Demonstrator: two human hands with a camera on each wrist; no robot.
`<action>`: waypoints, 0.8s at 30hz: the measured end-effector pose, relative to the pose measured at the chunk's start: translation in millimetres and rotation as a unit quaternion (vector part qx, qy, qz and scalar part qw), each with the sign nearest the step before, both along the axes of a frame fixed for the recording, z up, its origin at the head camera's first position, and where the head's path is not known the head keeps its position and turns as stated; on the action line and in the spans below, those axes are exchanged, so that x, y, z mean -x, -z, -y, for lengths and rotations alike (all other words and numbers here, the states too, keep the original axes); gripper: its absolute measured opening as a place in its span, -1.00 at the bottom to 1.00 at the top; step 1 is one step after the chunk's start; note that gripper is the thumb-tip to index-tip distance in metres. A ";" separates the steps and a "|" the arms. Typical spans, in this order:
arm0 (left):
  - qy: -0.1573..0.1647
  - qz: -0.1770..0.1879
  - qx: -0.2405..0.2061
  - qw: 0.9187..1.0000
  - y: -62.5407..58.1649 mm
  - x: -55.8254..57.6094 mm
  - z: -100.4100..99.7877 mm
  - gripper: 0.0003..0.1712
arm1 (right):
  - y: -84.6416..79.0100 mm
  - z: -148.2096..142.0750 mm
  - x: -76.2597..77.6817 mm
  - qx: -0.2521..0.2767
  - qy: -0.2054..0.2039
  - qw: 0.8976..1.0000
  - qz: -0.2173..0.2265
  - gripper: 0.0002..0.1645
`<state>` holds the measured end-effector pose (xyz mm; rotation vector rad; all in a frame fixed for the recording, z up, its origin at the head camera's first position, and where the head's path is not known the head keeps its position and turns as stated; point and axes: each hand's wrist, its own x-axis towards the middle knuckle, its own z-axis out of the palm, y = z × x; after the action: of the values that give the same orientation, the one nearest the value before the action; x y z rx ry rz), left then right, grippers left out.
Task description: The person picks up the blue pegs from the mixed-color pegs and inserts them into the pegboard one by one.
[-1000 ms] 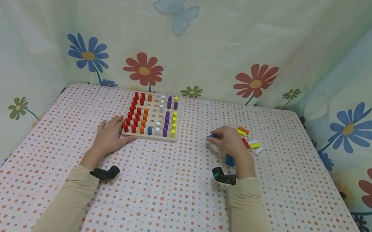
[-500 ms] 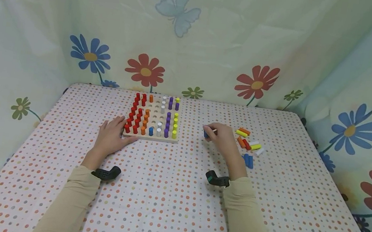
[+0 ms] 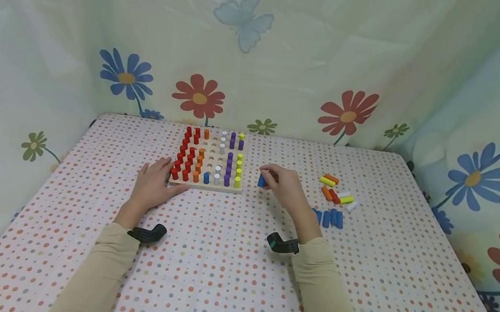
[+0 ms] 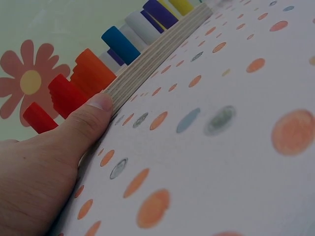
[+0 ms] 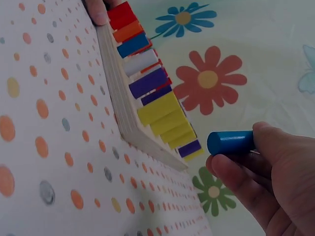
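Observation:
A wooden pegboard point(image 3: 205, 187) stands on the table, with upright pegs in coloured columns: red, orange, white, purple and yellow. One blue peg point(image 3: 206, 177) fills the front hole of a column whose other visible holes are bare. My left hand point(image 3: 151, 185) rests at the board's front left corner; in the left wrist view its thumb point(image 4: 91, 118) touches the front edge. To the right of the board, my right hand point(image 3: 286, 187) pinches another blue peg point(image 5: 231, 142) between thumb and fingers, apart from the board. In the head view that peg points roughly upright.
Several blue pegs point(image 3: 334, 217) lie in a row right of the right hand. Behind them are loose orange, yellow, red and white pegs point(image 3: 333, 196). A dotted cloth point(image 3: 216, 267) covers the table, and a flowered curtain point(image 3: 301, 52) hangs behind it.
The right hand has moved left toward the board with the blue peg, which has turned from lying flat to upright. More of the loose blue pegs now show. My left hand stays at the board.

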<state>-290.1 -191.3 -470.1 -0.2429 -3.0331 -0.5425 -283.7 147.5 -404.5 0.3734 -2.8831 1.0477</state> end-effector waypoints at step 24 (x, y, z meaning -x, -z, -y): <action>-0.011 0.004 0.012 1.000 1.8 2.3 -1.9 0.20 | -13.1 109.0 11.2 0.028 -0.016 0.997 -0.072 -0.76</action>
<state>-292.4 -189.5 -471.9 -0.2074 -3.0474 -0.5059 -294.9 38.5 -391.4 0.4723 -2.7249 1.0564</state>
